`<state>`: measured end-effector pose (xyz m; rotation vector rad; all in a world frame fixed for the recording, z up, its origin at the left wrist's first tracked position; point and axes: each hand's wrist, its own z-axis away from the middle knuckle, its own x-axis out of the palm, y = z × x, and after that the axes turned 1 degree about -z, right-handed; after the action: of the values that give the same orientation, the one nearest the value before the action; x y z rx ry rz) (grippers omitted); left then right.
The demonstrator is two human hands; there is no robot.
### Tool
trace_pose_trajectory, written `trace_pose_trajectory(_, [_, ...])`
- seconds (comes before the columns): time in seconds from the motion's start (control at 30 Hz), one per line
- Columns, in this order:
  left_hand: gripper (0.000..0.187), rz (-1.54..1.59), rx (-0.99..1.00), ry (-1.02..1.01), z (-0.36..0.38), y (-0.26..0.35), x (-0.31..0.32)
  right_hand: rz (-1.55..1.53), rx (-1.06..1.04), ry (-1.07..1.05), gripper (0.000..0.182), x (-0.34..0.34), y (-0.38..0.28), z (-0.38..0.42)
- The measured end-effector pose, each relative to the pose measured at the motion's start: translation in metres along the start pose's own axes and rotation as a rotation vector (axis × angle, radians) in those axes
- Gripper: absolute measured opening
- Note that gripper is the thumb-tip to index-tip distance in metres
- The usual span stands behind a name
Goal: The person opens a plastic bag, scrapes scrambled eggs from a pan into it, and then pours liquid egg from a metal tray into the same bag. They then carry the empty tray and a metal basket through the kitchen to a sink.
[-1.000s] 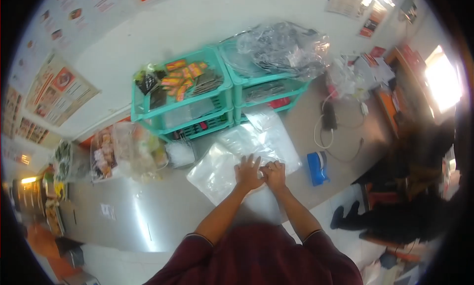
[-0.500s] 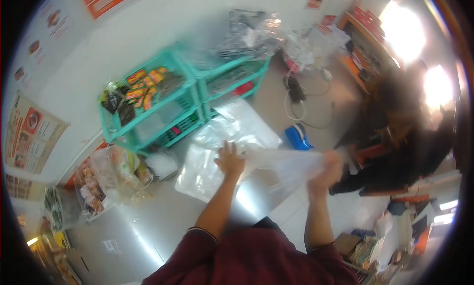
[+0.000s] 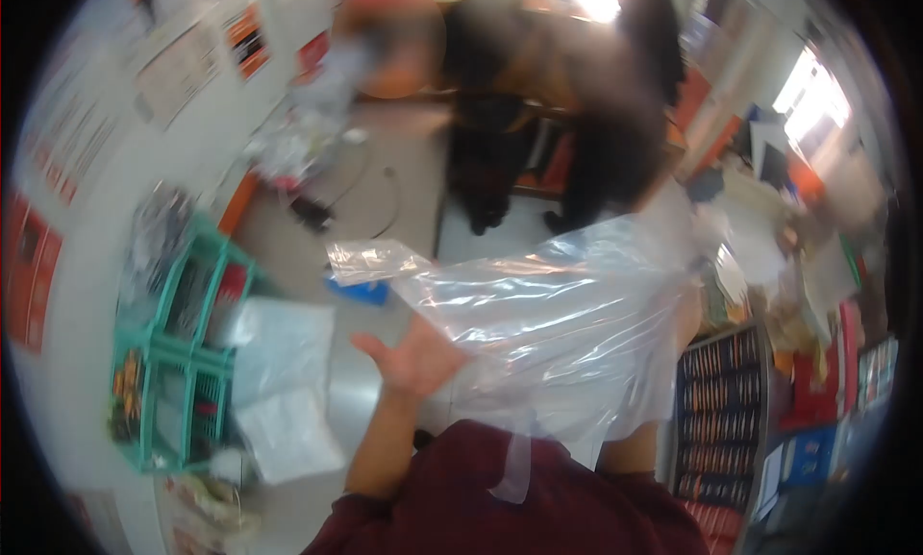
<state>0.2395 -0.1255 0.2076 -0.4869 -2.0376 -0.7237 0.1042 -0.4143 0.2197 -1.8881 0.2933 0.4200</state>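
Note:
A large clear plastic bag (image 3: 548,315) is spread in the air in front of my body, wrinkled and shiny. My left hand (image 3: 418,360) is at its left edge, palm showing and thumb stretched out, with the fingertips partly behind the film. At the bag's right end is my right hand (image 3: 688,310), mostly covered by the film and blurred; the bag hangs from it. A loose strip of the bag hangs down over my maroon shirt (image 3: 452,502). On the metal table to the left lies a stack of flat plastic bags (image 3: 284,392).
Green plastic racks (image 3: 154,396) holding packets stand at the left by the wall. A blue object (image 3: 359,289) and a cable lie on the table. A dark-clothed person (image 3: 577,123) is ahead. A tray of dark packets (image 3: 716,411) and piled papers are at the right.
My view has turned to the right. The clear bag, bunched toward my right hand before, is now spread wide. My left hand has left the stack of bags.

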Motion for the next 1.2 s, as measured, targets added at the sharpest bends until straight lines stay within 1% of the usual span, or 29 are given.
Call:
trace_pose_trajectory(0.03, [0.06,-0.01,-0.009,-0.058,-0.016,-0.031,0.012,-0.217,0.034,0.098,0.016,-0.008,0.02,-0.007])
trace_pose_trajectory(0.07, [0.058,-0.142,0.0,-0.11,-0.023,-0.065,0.017,-0.436,0.046,0.203,0.022,-0.017,0.04,-0.013])
trace_pose_trajectory(0.13, [0.055,-0.245,-0.173,-0.046,-0.025,-0.124,0.011,-0.487,0.082,0.192,0.024,-0.057,0.086,-0.035])
trace_pose_trajectory(0.2, [0.054,-0.215,-0.547,0.18,-0.03,-0.166,-0.017,-0.562,0.146,0.251,0.025,-0.099,0.132,-0.066])
trace_pose_trajectory(0.23, [0.047,-0.244,-0.565,0.359,-0.045,-0.182,-0.007,-0.602,0.181,0.293,0.026,-0.119,0.153,-0.082])
trace_pose_trajectory(0.27, [0.043,-0.416,-0.674,0.321,-0.06,-0.194,-0.012,-0.644,0.217,0.336,0.026,-0.137,0.172,-0.097])
trace_pose_trajectory(0.33, [0.035,-0.766,-0.856,0.201,-0.102,-0.225,-0.022,-0.534,0.179,0.458,0.028,-0.165,0.198,-0.135])
trace_pose_trajectory(0.37, [0.033,-0.63,-0.799,0.217,-0.116,-0.251,-0.027,-0.472,0.164,0.511,0.028,-0.177,0.209,-0.151])
trace_pose_trajectory(0.43, [0.029,-0.363,-0.675,0.26,-0.149,-0.307,-0.039,-0.3,0.243,0.616,0.031,-0.187,0.23,-0.183])
trace_pose_trajectory(0.47, [0.028,-0.496,-0.749,0.192,-0.163,-0.335,-0.036,-0.218,0.28,0.667,0.032,-0.188,0.243,-0.201])
trace_pose_trajectory(0.5, [0.026,-0.629,-0.815,0.122,-0.176,-0.368,-0.023,-0.353,0.291,0.584,0.038,-0.195,0.284,-0.21])
trace_pose_trajectory(0.53, [0.025,-0.765,-0.873,0.049,-0.188,-0.395,-0.018,-0.353,0.282,0.62,0.032,-0.196,0.314,-0.225])
trace_pose_trajectory(0.57, [0.021,-0.681,-1.014,0.091,-0.198,-0.419,-0.035,-0.354,0.274,0.653,0.027,-0.193,0.34,-0.239])
trace_pose_trajectory(0.6, [0.02,-0.766,-0.991,0.05,-0.216,-0.437,-0.046,-0.354,0.27,0.684,0.025,-0.189,0.368,-0.252])
trace_pose_trajectory(0.67, [0.018,-0.932,-0.927,-0.031,-0.26,-0.473,-0.066,-0.231,0.263,0.686,0.024,-0.183,0.411,-0.281])
trace_pose_trajectory(0.73, [0.015,-0.929,-0.86,-0.037,-0.315,-0.512,-0.084,-0.325,0.288,0.628,0.025,-0.173,0.41,-0.32])
trace_pose_trajectory(0.77, [0.013,-0.928,-0.833,-0.041,-0.343,-0.529,-0.092,-0.328,0.446,0.511,0.024,-0.171,0.418,-0.336])
trace_pose_trajectory(0.8, [0.012,-0.954,-0.807,-0.09,-0.37,-0.547,-0.1,-0.005,0.361,0.52,0.023,-0.162,0.426,-0.352])
trace_pose_trajectory(0.87, [0.013,-0.985,-0.748,-0.201,-0.422,-0.602,-0.109,0.649,0.185,0.513,0.022,-0.146,0.439,-0.399])
trace_pose_trajectory(0.9, [0.019,-1.069,-0.798,-0.294,-0.444,-0.627,-0.107,0.747,0.253,0.453,0.02,-0.14,0.392,-0.428])
trace_pose_trajectory(0.97, [0.032,-1.213,-0.875,-0.481,-0.481,-0.693,-0.093,0.319,0.492,0.133,0.024,-0.134,0.358,-0.475])
trace_pose_trajectory(1.03, [0.04,-1.129,-1.077,-0.663,-0.493,-0.767,-0.084,-0.002,0.363,-0.278,0.031,-0.126,0.326,-0.513])
trace_pose_trajectory(1.07, [0.042,-1.038,-1.303,-0.653,-0.516,-0.789,-0.051,-0.077,0.332,-0.249,0.036,-0.116,0.314,-0.534])
trace_pose_trajectory(1.1, [0.041,-0.742,-1.382,-0.634,-0.524,-0.824,-0.056,-0.022,0.331,-0.134,0.033,-0.104,0.319,-0.552])
trace_pose_trajectory(1.13, [0.04,-0.426,-1.426,-0.601,-0.532,-0.867,-0.061,-0.048,0.39,0.001,0.025,-0.099,0.335,-0.566])
trace_pose_trajectory(1.2, [0.039,-0.22,-1.527,-0.632,-0.57,-0.929,-0.058,-0.113,0.486,0.273,0.011,-0.096,0.384,-0.591])
